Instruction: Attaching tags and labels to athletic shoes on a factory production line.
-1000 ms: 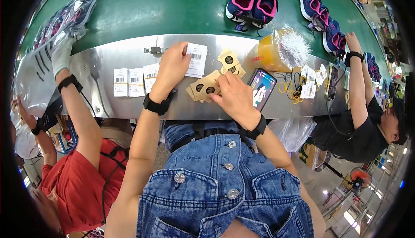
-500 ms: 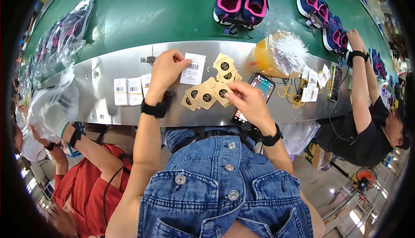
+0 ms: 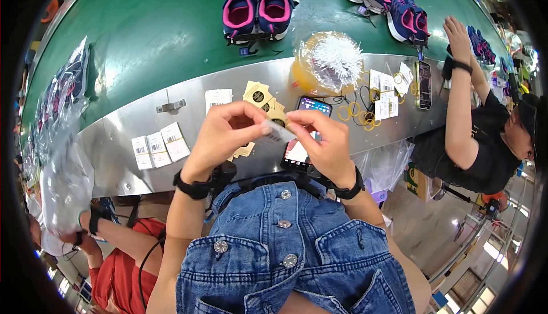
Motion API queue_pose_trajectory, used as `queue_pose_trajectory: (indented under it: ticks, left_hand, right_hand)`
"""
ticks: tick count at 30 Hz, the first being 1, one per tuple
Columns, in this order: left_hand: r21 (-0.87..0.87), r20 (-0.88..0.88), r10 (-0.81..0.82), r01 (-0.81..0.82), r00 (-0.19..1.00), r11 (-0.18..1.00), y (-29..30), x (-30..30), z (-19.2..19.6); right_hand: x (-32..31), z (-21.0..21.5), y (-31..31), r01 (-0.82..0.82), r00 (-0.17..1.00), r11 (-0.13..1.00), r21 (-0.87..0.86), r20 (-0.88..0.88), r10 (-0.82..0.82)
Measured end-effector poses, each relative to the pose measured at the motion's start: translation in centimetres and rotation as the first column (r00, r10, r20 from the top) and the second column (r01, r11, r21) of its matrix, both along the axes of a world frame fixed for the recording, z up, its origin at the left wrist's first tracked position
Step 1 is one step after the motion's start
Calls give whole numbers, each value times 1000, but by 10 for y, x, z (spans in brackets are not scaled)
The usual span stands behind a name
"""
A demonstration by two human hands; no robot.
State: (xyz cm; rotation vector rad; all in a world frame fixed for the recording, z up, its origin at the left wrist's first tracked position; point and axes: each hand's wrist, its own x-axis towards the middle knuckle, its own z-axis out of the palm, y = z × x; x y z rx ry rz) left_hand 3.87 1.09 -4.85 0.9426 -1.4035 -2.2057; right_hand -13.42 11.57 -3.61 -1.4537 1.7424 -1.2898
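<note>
My left hand [image 3: 228, 137] pinches a white barcode tag [image 3: 278, 135] by its edge, in front of my waist. From the other side, my right hand [image 3: 324, 143] pinches a tan tag with a black round print [image 3: 278, 121], held against the white one. The two tags overlap between my fingertips. Behind my hands, a spread of tan tags [image 3: 258, 95] lies on the metal ledge, partly hidden. Beside it is a white tag stack [image 3: 218, 97]. A lit phone [image 3: 313, 107] rests partly under my right hand.
Banded white tag bundles [image 3: 160, 145] lie at left. A yellow tub with white fasteners [image 3: 328, 63], yellow rubber bands [image 3: 357, 113] and more tags [image 3: 385, 94] sit at right. Navy-pink shoes [image 3: 257, 8] stand on the green belt [image 3: 160, 23]. Co-workers flank me.
My left hand has lifted a white tag off the stack, and my right hand a tan tag off the pile; the two have come together. The view has shifted right.
</note>
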Motion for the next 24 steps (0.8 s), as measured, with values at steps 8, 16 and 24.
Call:
queue_pose_trajectory:
  ticks: [8,16,24]
  left_hand:
    - [-254,5,69,-66,998,965,-2,-33,4]
    - [-689,-135,-285,117,949,715,-2,-93,3]
    - [-250,-275,20,-91,961,964,3,-103,12]
  right_hand:
    - [-58,8,-6,95,743,940,-327,-605,-285]
    - [-60,44,4,-28,854,906,-422,-481,-198]
    - [-77,72,26,240,971,909,-342,62,-233]
